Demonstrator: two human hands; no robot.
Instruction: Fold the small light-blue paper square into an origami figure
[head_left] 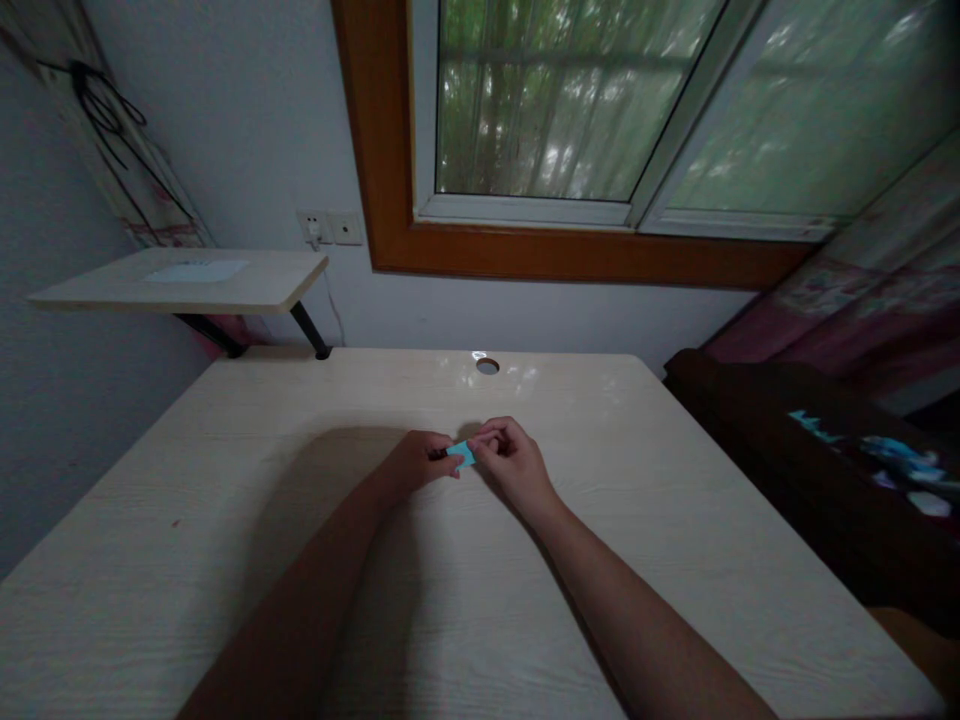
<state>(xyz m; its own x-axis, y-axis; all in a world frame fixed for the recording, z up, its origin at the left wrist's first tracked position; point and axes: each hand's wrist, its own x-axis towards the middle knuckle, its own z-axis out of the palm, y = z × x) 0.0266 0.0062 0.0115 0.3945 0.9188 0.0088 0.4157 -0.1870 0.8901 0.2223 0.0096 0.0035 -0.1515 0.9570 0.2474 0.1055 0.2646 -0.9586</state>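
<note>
currently a small light-blue piece (462, 454) is held between my two hands, on my side of the round hole (487, 367) in the desk (660, 560) and slightly left of it; i judge the step in hand to be close fingertip handling of this piece. my left hand (409, 463) is nearly closed, thumb and fingers pinching the left end, beside something dark (437, 454) i can't make out. my right hand (517, 470) is half curled, thumb and fingertips drawn together on the right end, though how firmly i can't tell. to my mind the next move calls for a steady left pinch and light, small work from the right fingertips. farther out, a raised shelf (277, 282) with a white sheet (196, 272) stands left of the hole, and the window (562, 120) is beyond it
</note>
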